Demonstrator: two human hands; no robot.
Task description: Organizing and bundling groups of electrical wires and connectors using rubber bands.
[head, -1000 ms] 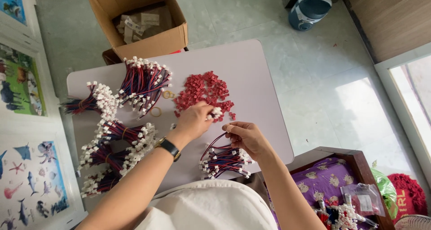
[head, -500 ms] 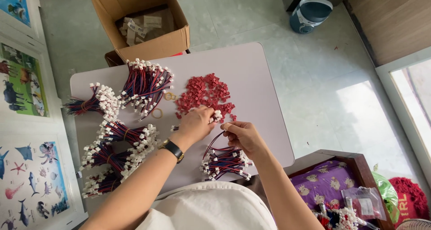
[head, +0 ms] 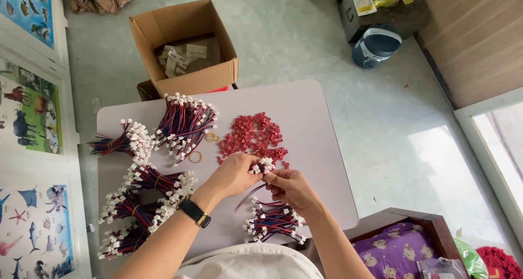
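Connector wires (head: pixel 262 165) pinched between both hands (head: pixel 261 175) over white table (head: pixel 305 115); cardboard box (head: pixel 185 44) behind.

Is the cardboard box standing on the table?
No, the cardboard box stands on the floor behind the table, beyond its far edge.

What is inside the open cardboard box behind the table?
The cardboard box holds crumpled brown paper with white labelled packets. Anything beneath them is covered.
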